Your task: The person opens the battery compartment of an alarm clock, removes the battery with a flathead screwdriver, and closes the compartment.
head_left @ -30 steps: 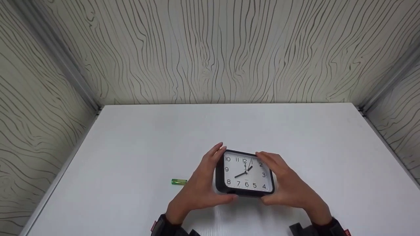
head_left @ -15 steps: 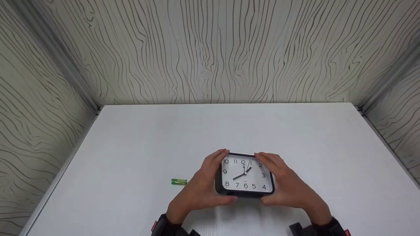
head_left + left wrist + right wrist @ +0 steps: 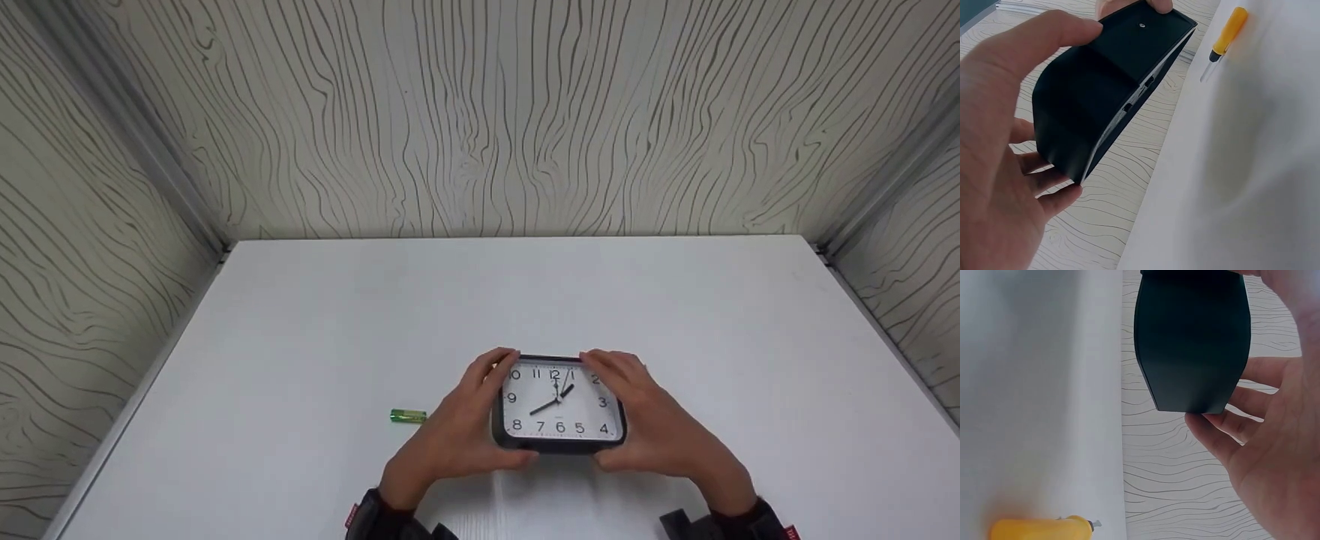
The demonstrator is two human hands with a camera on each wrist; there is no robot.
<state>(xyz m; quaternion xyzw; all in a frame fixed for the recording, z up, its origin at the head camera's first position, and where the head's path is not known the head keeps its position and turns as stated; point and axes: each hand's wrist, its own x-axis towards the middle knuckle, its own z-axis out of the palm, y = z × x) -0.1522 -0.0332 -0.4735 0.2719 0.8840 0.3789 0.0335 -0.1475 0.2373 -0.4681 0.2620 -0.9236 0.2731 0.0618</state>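
A black-framed square clock [image 3: 556, 405] with a white dial is held between both hands, its face turned up toward the head camera. My left hand [image 3: 461, 427] grips its left side, thumb along the near edge and fingertips at the far corner. Gripping the right side in the same way is my right hand [image 3: 660, 424]. In the left wrist view the dark casing [image 3: 1081, 95] shows a small screw. The right wrist view shows the casing's plain side [image 3: 1193, 343], with fingers against it. The clock appears raised off the white table [image 3: 300, 337].
Left of the left hand lies a green battery [image 3: 408, 415], partly behind it. A yellow-handled screwdriver [image 3: 1229, 35] lies on the table in the left wrist view. A yellow handle [image 3: 1041, 529] also shows in the right wrist view. Wood-patterned panels [image 3: 465, 120] enclose the table.
The clock has levelled out and its upper left corner has dropped slightly, the dial shifting a little left and down. The left fingers moved down with it. Both hands keep their grip.
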